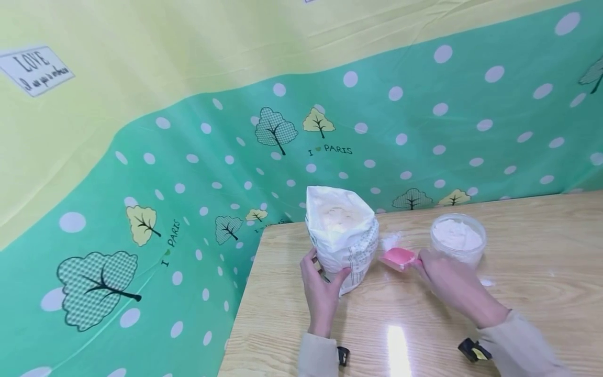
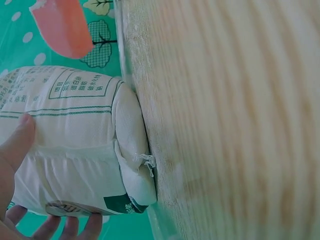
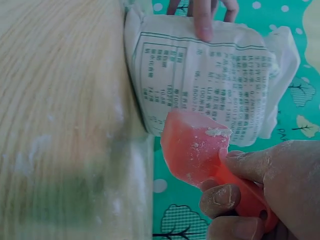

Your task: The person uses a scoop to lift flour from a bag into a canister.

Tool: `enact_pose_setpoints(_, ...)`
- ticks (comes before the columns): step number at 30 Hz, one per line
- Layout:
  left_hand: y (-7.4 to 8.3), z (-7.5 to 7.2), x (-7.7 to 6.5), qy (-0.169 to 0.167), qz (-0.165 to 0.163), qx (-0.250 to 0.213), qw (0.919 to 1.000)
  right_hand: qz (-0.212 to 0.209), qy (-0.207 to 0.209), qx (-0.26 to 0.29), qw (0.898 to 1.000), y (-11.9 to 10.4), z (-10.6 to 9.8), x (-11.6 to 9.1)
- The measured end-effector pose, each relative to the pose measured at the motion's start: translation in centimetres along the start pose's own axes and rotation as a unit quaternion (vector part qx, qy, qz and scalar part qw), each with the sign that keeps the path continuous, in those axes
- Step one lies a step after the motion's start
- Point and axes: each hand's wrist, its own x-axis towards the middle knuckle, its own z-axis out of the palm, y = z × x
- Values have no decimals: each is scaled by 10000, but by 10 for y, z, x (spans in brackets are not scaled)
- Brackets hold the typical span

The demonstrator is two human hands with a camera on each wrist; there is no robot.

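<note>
A white cloth bag of flour (image 1: 343,230) with green print stands upright on the table, its top open and white powder showing inside. My left hand (image 1: 322,288) grips the bag low on its near side, thumb on the front and fingers round the other side, as the left wrist view shows. In my right hand (image 1: 447,280) is a pink scoop (image 3: 195,150), pinched by its handle between thumb and curled fingers. A little white powder clings to the scoop's edge. The scoop is between the bag and a clear round tub (image 1: 480,246) heaped with white powder.
Spilled powder (image 1: 391,241) lies on the wooden table (image 1: 282,314) beside the bag, with another small patch (image 1: 487,283) near the tub. A green and yellow patterned cloth (image 1: 226,157) hangs along the table's back and left edges.
</note>
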Motion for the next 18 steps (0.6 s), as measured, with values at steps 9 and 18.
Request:
enact_pose_setpoints(9, 0, 0, 0, 21, -66, 49, 10000, -231, 114, -169, 9995, 3, 11, 2)
enact_pose_setpoints(18, 1, -1, 0, 18, -139, 94, 9999, -186, 64, -386, 9991, 12, 26, 3)
